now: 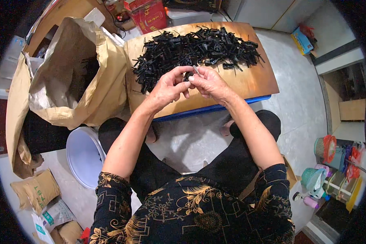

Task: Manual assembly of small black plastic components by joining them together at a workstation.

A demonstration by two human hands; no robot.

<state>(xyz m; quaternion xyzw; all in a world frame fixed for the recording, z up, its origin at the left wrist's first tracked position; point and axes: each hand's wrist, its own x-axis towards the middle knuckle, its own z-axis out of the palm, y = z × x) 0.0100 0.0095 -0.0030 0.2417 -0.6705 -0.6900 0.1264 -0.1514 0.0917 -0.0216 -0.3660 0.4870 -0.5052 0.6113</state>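
My left hand (171, 87) and my right hand (211, 84) meet over the near edge of a wooden board (264, 83). The left fingers are closed around a small black plastic part (187, 76), mostly hidden by the fingers. Between the right thumb and fingers is a thin grey strip-like tool (196, 70), its tip pointing up; its exact kind cannot be made out. The fingertips of both hands touch or nearly touch. Just beyond them, a large heap of black plastic parts (203, 46) with thin stalks spreads over the board.
Left of the board stands a big open paper sack (105, 89) with dark contents. A white bucket (83, 154) is beside my left knee. A blue edge (215, 106) shows under the board. Behind it sits a red box (148, 16); filled bags (38, 189) lie lower left.
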